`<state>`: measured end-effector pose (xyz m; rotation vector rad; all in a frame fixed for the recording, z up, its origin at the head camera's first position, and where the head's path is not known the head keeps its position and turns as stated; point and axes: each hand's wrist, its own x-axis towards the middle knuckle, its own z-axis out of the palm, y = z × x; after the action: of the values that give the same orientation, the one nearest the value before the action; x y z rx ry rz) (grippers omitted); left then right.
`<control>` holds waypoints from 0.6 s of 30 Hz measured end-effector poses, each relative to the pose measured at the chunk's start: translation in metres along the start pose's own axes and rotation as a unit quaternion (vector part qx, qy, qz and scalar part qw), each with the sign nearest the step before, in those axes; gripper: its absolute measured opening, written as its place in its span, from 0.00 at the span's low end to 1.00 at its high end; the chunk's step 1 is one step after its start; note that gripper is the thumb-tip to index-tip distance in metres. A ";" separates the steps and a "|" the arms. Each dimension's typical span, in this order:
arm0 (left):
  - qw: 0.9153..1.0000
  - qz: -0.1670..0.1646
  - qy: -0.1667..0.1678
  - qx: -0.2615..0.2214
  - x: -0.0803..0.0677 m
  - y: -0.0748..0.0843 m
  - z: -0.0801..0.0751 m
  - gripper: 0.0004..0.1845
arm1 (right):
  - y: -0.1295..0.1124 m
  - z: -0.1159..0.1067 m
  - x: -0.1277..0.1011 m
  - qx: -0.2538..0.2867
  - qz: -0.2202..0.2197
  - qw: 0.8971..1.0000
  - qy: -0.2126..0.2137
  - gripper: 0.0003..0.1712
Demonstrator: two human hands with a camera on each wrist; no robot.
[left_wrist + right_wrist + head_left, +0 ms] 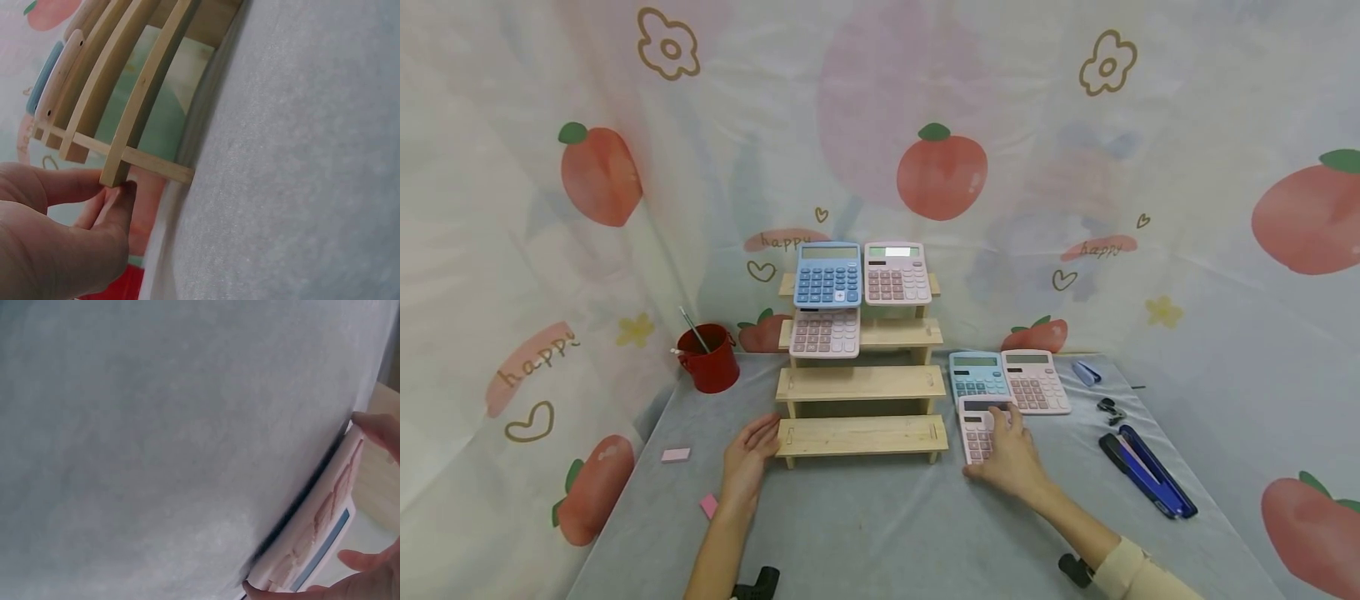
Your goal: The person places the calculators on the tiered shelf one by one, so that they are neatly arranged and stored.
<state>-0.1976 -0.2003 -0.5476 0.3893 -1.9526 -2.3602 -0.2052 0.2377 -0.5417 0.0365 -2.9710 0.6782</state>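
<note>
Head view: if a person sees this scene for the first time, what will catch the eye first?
Probably the wooden stepped shelf in the middle of the grey table, with a blue calculator and two pink ones on its upper steps. Next come the hands: the left hand touches the shelf's lowest left corner, and the right hand grips a pink calculator lying right of the shelf. A red bucket stands at the back left.

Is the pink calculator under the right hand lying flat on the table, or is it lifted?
Partly lifted. In the right wrist view the pink calculator tilts, one edge off the grey table, with the right hand gripping its edges.
</note>
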 end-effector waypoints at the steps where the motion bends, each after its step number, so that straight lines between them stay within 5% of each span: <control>1: 1.000 -0.001 0.000 -0.001 0.000 0.000 0.000 0.27 | 0.000 0.000 0.000 0.004 -0.001 1.000 0.002 0.72; 18: 1.000 0.004 -0.006 -0.010 0.002 -0.001 0.000 0.28 | -0.002 -0.020 0.003 0.060 -0.021 0.997 0.037 0.66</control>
<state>-0.1989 -0.2010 -0.5485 0.3650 -1.9294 -2.3812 -0.2069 0.2446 -0.5227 0.0815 -2.8469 0.8335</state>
